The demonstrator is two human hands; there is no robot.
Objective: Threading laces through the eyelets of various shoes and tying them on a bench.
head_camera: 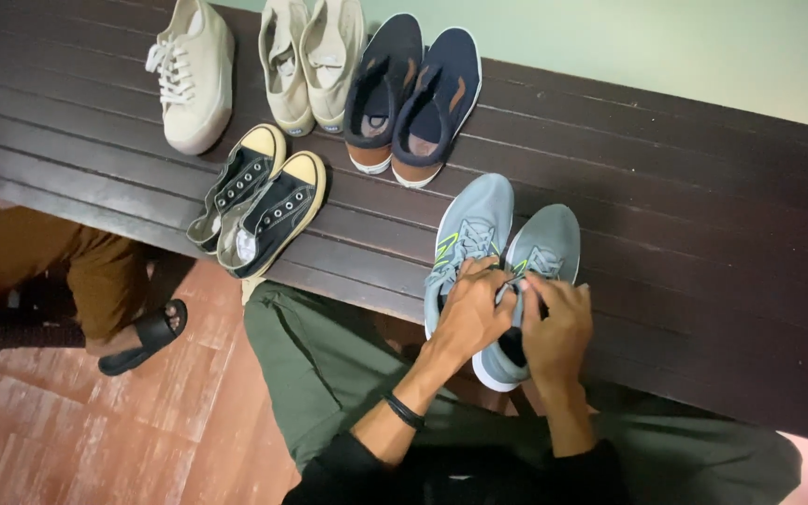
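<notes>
**Working the laces of the right-hand grey running shoe**

Gripping the lace area of the right-hand grey running shoe, both my hands are closed on it: my left hand pinches at the tongue and laces, my right hand curls over the shoe's opening from the other side. The shoe sits at the near edge of the dark slatted desk, heel toward me, within easy reach over my lap. Its mate, the left-hand grey running shoe, lies touching it, toe pointing away.

Other pairs stand in rows farther back, toes away: black canvas sneakers with yellow toe caps, navy slip-ons with tan soles, beige slip-ons, and a single cream lace-up sneaker.

Markings: a lime-green stripe on the left-hand grey shoe's side; no readable labels or packages visible.

At left, another person's leg in brown trousers wears a black slide sandal on the red tiled floor.
</notes>
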